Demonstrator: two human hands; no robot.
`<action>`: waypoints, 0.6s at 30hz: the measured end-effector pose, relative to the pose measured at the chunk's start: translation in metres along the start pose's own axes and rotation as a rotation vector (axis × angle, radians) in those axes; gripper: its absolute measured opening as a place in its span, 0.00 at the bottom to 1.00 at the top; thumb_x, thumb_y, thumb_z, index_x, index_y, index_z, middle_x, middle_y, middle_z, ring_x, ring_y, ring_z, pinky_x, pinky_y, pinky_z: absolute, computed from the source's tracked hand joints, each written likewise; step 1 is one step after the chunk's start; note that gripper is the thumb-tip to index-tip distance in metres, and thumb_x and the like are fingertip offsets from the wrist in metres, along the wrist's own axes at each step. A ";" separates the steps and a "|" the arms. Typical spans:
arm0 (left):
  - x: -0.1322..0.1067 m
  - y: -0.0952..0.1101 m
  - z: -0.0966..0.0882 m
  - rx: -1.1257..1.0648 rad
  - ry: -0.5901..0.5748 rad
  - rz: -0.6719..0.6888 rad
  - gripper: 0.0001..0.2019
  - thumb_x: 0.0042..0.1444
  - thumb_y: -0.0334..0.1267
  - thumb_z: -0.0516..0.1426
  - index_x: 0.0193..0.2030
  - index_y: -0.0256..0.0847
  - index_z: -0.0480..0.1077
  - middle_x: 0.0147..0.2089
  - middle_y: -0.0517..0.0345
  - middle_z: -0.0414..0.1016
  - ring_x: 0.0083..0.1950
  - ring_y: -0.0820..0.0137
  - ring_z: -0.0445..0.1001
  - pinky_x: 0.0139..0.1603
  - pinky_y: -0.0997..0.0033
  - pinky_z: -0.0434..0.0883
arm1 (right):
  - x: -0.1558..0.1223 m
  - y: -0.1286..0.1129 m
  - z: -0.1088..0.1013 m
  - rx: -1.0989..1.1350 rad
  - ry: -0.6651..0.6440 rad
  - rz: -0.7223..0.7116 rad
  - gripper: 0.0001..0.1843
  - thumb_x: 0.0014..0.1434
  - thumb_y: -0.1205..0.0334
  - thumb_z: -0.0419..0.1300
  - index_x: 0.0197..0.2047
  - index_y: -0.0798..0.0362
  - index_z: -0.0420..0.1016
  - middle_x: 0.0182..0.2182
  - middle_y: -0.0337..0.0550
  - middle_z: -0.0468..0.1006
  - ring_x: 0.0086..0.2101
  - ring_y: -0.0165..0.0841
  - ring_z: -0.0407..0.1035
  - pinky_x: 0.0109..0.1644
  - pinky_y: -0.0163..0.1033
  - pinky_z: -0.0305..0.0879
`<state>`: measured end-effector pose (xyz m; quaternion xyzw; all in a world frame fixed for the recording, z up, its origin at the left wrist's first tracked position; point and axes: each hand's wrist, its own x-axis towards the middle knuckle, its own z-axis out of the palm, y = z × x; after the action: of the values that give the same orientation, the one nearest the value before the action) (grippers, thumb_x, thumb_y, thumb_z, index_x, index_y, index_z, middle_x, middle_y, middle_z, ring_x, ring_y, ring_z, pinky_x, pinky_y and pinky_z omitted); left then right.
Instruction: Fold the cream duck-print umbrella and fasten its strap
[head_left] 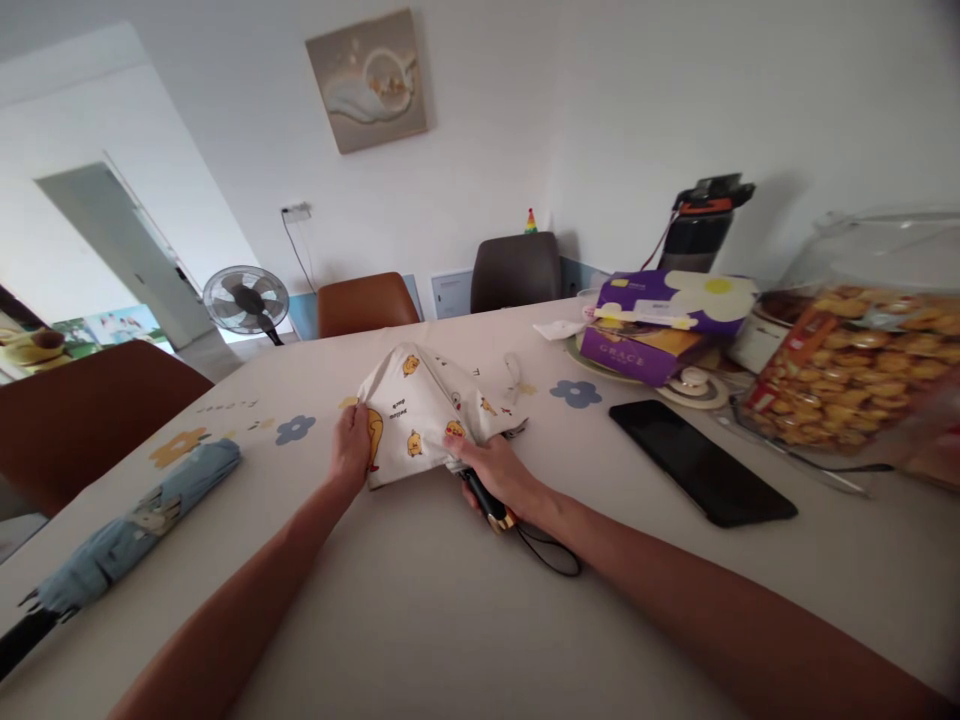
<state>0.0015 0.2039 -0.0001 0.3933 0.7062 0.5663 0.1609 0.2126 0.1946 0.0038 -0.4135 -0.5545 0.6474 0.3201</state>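
A folded white umbrella [420, 405] printed with yellow ducks lies on the table [450, 620] in front of me. My left hand [351, 445] grips a fold of its cloth at the left side. My right hand [496, 472] is closed round the umbrella's black handle [487, 507], thumb pressing on the cloth near the ribs. A black wrist loop [551, 555] trails from the handle toward me.
A folded light-blue umbrella [131, 525] lies at the left edge. To the right are a black phone [701, 462], a purple box [660, 320] on a plate, a clear jar of biscuits [862, 350] and a dark bottle [701, 235]. Chairs [82, 410] surround the table; a fan [246, 300] stands behind.
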 end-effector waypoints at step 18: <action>-0.006 0.010 0.006 -0.069 -0.198 0.315 0.14 0.45 0.26 0.58 0.40 0.42 0.72 0.46 0.52 0.70 0.52 0.63 0.66 0.54 0.67 0.62 | -0.005 -0.001 0.006 -0.027 0.005 0.007 0.22 0.52 0.45 0.58 0.20 0.54 0.62 0.07 0.36 0.62 0.09 0.26 0.58 0.10 0.29 0.54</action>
<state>0.0133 0.2043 0.0054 0.5472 0.5968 0.5668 0.1523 0.2097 0.1883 0.0062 -0.4213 -0.5608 0.6400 0.3137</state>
